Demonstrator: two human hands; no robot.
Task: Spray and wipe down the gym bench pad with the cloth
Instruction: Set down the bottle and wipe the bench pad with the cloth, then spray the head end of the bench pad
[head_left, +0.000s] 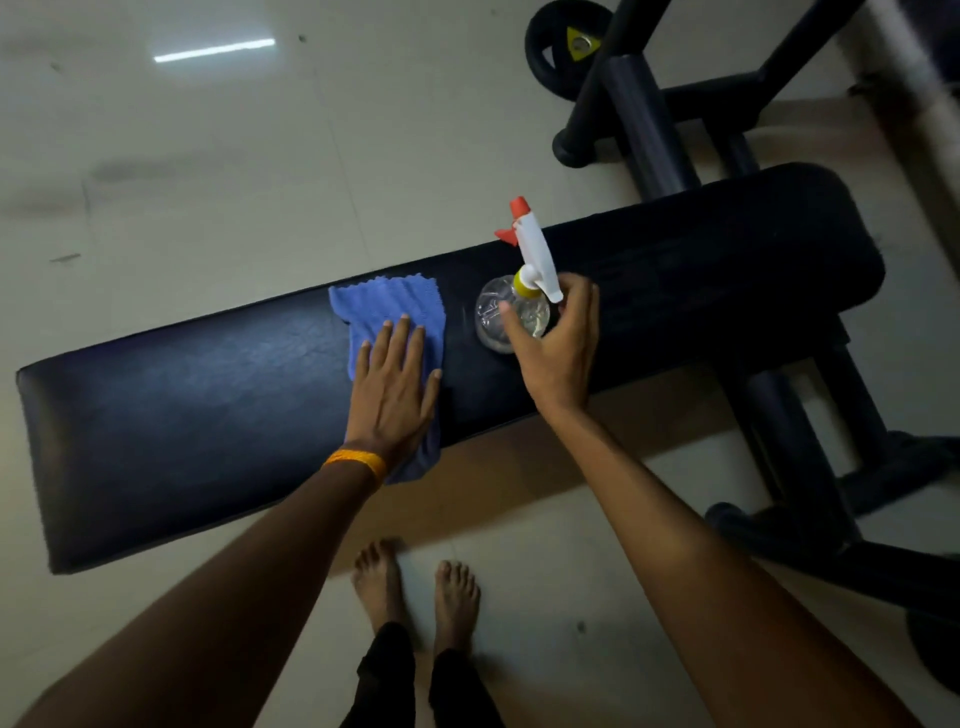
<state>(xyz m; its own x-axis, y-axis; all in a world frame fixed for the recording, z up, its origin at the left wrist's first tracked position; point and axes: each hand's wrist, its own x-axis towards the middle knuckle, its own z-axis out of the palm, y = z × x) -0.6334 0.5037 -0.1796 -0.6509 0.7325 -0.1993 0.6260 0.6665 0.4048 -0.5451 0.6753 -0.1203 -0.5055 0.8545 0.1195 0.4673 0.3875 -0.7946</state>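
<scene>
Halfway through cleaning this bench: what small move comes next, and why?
Probably lift the spray bottle to mist the bench pad: your right hand curls round it as it stands there, and your left hand rests flat on the cloth.

Bearing surface: bench pad (182, 415), long, black, padded, creased leather-like skin, rounded corners; it runs slantwise across the room, wider at the right end.
On pad, middle: cloth (384, 306), blue, ribbed, scalloped hem, spread flat; its near corner hangs over the pad's near edge.
On pad, just right of cloth: spray bottle (488, 312), clear body, yellow collar, white trigger head, red nozzle; apart from the cloth.
Under pad: bench frame (800, 426), dark tubing, standing on the floor (208, 182).
Floor: pale glossy tiles, scuffed.
On floor, far right: weight plate (556, 47), black.
On floor, near side: bare feet (379, 577).
</scene>
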